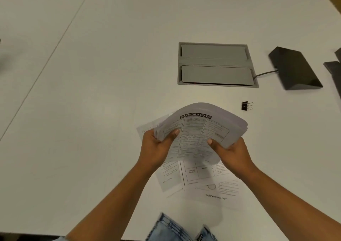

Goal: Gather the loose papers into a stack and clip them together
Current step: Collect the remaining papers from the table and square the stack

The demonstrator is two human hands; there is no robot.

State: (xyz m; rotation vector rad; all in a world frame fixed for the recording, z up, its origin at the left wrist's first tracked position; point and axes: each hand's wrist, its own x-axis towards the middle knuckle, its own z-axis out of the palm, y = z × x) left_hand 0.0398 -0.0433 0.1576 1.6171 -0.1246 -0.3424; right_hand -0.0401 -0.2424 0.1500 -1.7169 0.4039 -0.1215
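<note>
A curved stack of printed papers (197,130), its top sheet headed "BANKING SYSTEM", is held above the white table (92,93). My left hand (156,148) grips the stack's left edge, thumb on top. My right hand (228,152) grips its lower right edge, thumb on top too. Beneath the stack, several loose sheets (208,183) lie spread flat on the table, one partly hidden sheet poking out at the left (145,129). A black binder clip (246,106) with silver handles lies on the table, up and to the right of the stack, untouched.
A grey cable hatch (215,65) is set into the table behind the papers. A black wedge-shaped device (293,69) with a cable sits at the right, more dark objects at the right edge (335,72). The table's near edge runs just below my forearms.
</note>
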